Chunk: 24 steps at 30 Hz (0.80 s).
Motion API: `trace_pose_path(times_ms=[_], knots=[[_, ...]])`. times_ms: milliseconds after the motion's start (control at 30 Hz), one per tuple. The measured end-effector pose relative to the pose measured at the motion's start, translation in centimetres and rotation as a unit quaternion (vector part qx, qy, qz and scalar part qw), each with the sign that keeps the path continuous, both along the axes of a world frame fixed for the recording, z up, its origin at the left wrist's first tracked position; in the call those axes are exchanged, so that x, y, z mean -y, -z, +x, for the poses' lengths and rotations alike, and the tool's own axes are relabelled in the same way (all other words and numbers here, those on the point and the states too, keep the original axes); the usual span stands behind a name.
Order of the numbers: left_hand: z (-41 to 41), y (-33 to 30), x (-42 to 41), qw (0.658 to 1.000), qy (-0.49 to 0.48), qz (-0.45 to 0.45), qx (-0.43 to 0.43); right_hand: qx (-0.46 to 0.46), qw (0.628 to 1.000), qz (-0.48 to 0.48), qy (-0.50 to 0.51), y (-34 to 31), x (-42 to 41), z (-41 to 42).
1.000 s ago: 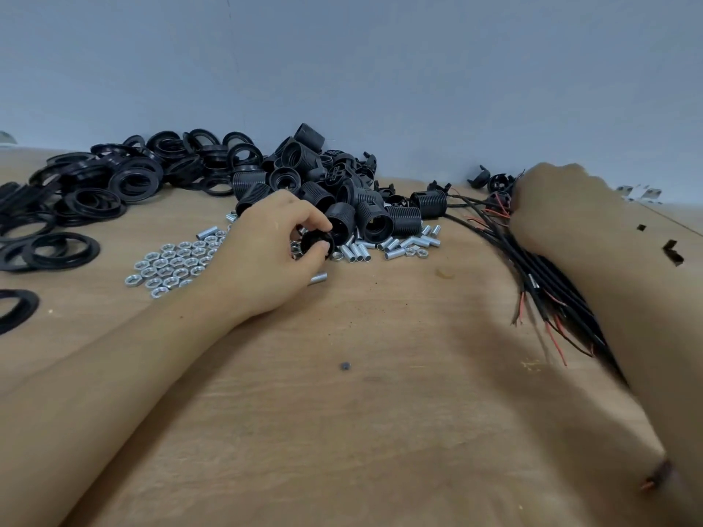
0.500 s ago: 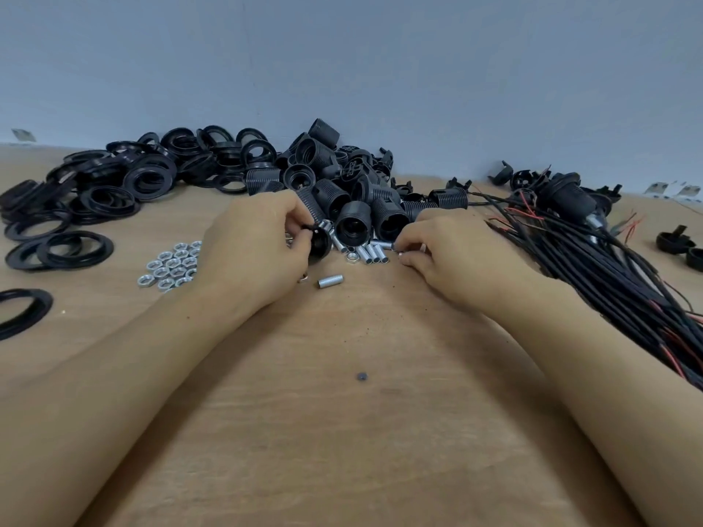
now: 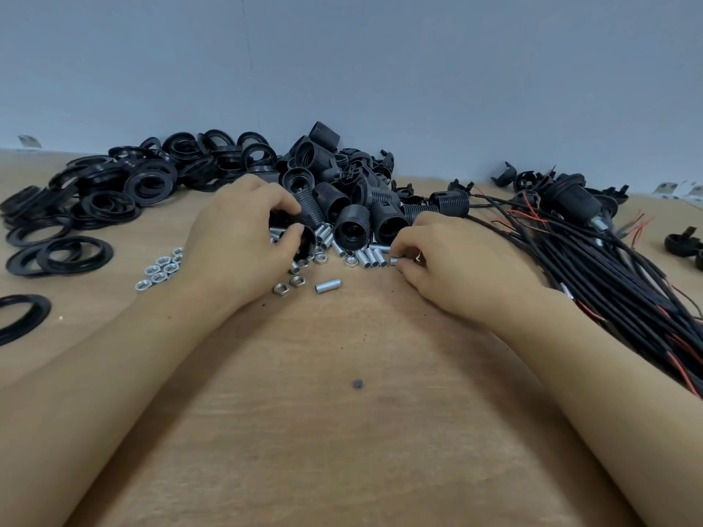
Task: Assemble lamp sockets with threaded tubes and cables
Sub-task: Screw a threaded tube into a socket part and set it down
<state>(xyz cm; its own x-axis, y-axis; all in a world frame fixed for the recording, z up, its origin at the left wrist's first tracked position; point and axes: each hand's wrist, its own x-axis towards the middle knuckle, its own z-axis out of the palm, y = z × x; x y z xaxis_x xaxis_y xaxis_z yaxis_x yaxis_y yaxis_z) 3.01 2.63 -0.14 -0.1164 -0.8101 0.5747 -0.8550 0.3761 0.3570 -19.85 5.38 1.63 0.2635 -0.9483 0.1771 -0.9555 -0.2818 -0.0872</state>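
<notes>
while left hand point(image 3: 243, 241) grips a socket point(image 3: 300, 237) (black), right hand point(image 3: 452, 268) pinches a tube point(image 3: 394, 260).

black socket part point(image 3: 300, 237) mostly hidden in left hand point(image 3: 239, 241), cables point(image 3: 627, 298) cut off right

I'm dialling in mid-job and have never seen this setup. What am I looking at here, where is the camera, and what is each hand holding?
There is no machine: a person works with two bare hands, and the single camera sits on their head, looking forward and down over a wooden table.

On the table, from left to right: flat black rings, small metal nuts, a pile of black threaded lamp sockets, short metal threaded tubes, and a bundle of black cables with red wire ends.

The left hand grips a black socket part, mostly hidden by the fingers. The right hand pinches one threaded tube at the edge of the tube pile. One more tube lies alone, nearer the person.
</notes>
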Motion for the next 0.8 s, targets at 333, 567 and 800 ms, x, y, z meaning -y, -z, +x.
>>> trace_pose_path(times_ms=[333,567,800], knots=[[-0.6,0.3,-0.1,0.985,0.093,0.019,0.146,0.010,0.999,-0.034,-0.001,-0.1,-0.6,0.4],[-0.7,0.5,0.1,0.985,0.066,0.049,0.153,-0.002,0.999,-0.032,-0.009,-0.1,-0.8,0.7],[-1.0,0.1,0.1,0.983,0.085,0.062,0.152,0.035,0.998,-0.050,0.010,0.0,-1.0,0.7]])
